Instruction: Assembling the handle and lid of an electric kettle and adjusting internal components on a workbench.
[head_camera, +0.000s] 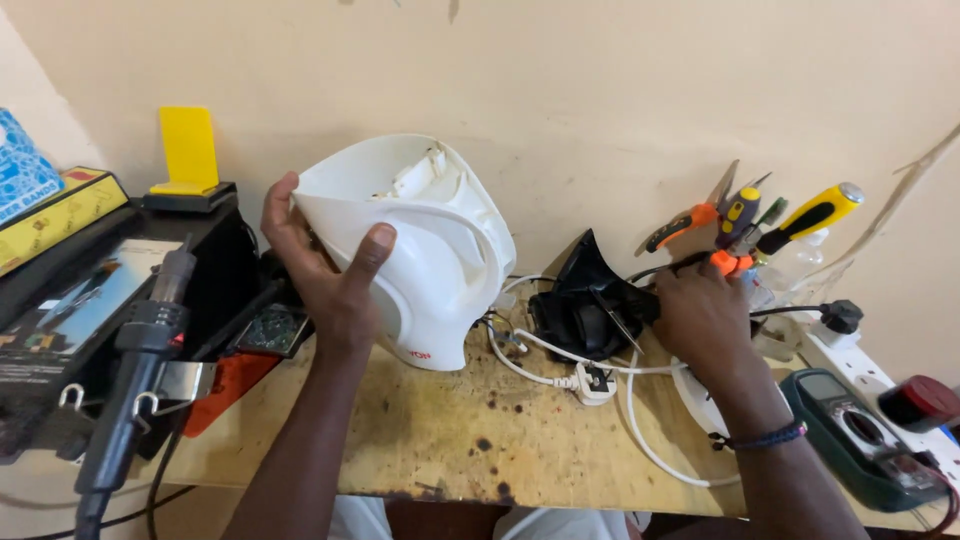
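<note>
Nearest, at about nine o'clock on the bench (450, 440), my left hand (325, 270) holds the white shell (430, 260) tilted above the wood, thumb over its front rim and fingers behind; it looks light, stiff and smooth, so I judge the rim the surest hold. Farther, at two o'clock, my right hand (700, 320) lies curled on the black part (580, 300) beside the white cable (640, 400), though whether it truly grips I cannot tell.

White plastic housing (420, 250) between left-hand fingers (372, 252), small red marking near bottom. Black part (585, 300) beside right-hand fingers (672, 290); above them yellow-black and orange tool handles (790, 225). White cable (640, 420) below. Counter (470, 430) yellowish, dark-spotted.
</note>
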